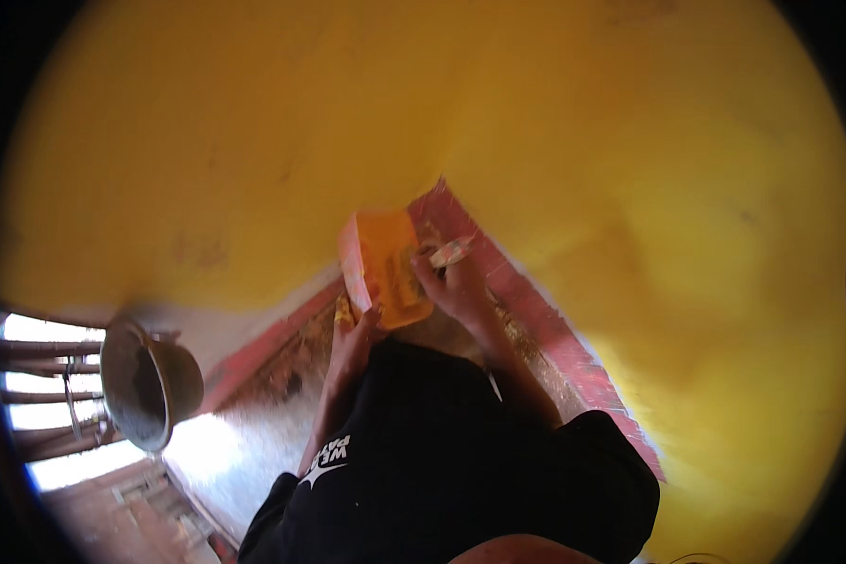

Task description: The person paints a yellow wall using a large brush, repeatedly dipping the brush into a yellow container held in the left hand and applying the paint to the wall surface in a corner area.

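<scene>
My left hand [361, 326] grips the lower left edge of an orange translucent plastic container [388, 264], held tilted with a pale pinkish side towards the left. At the container's right edge, my right hand [445, 278] has its fingers curled around a pale, paint-marked handle-like object [452, 252]. Whatever that object ends in is hidden or too blurred to tell. A darker patch shows inside the container near my right fingers. Both hands are in front of my black shirt, close to the corner of two yellow walls.
Yellow walls [578, 141] meet ahead, with a red painted band [529, 296] along their base. Debris lies on the floor at the wall's foot. To the left, a grey bucket [183, 377] is beside wooden bars [49, 349], with bright light beyond.
</scene>
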`<control>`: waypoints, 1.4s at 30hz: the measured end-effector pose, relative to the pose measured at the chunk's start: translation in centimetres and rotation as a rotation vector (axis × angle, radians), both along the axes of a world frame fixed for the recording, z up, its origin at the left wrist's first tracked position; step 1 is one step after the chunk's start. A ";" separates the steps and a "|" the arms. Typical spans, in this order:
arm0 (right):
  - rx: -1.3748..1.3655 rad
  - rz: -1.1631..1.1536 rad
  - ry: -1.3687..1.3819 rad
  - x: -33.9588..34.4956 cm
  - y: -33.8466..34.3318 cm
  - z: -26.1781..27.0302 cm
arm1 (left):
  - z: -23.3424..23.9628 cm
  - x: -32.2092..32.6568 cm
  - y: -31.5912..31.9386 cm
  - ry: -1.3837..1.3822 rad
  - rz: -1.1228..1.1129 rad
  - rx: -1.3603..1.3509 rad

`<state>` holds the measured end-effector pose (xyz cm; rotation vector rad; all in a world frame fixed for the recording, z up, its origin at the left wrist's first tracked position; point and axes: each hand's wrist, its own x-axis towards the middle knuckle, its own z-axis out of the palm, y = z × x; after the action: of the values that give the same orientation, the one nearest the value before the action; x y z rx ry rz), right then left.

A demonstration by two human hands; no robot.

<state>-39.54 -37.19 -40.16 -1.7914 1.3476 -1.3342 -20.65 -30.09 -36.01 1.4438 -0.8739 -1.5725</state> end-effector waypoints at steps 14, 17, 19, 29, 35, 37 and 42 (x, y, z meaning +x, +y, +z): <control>0.264 -0.259 -0.619 -1.1 0.7 -0.7 | -1.8 3.2 -4.9 0.277 -0.098 -0.007; 0.324 -0.368 -0.803 -0.7 2.4 -1.0 | 0.3 3.9 -5.4 0.324 -0.187 0.010; 0.289 -0.444 -0.880 0.1 3.7 -0.6 | 0.1 4.9 -5.5 0.384 -0.247 0.030; 0.202 -0.680 -1.136 -2.6 6.6 -0.4 | -3.5 6.2 -6.3 0.481 -0.329 -0.007; -0.019 -0.789 -0.825 -8.5 4.5 4.4 | -4.5 5.3 -5.4 0.464 -0.268 0.015; -0.082 -0.712 -0.680 -10.7 3.7 7.8 | -5.4 5.2 -5.5 0.472 -0.267 0.016; -0.333 -0.686 0.115 -11.6 -0.1 17.3 | -7.9 5.7 -5.3 0.486 -0.227 0.041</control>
<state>-51.15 -37.30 -22.88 -1.6870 2.0149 -1.9211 -14.96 -35.41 -43.96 0.9431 -0.7314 -2.0066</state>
